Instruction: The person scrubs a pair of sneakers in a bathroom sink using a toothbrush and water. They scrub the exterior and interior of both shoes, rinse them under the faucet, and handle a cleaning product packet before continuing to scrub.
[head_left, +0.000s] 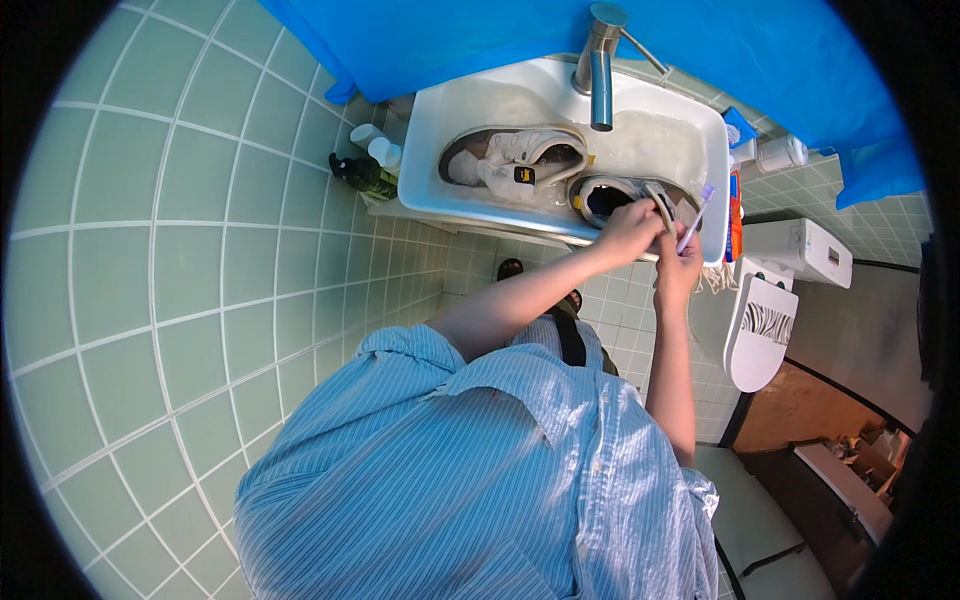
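Two pale shoes lie in a white washbasin (551, 79) holding some cloudy water. One shoe (517, 161) rests on its side at the basin's left; the other shoe (600, 196) is at the near right, in front of my hands. My left hand (630, 229) and my right hand (679, 259) meet over the basin's near rim, both on a thin pale strip (661, 206), perhaps a shoelace or an insole edge. A light purple toothbrush (695, 217) stands up from my right hand, bristles upward. My fingers partly hide the right-hand shoe.
A metal faucet (602, 82) rises at the basin's back. Left of the basin stand a dark pump bottle (364, 174) and white cups (384, 152). To the right are an orange packet (735, 225), pale cords (718, 277) and a toilet (761, 330). Blue sheeting (480, 37) hangs behind.
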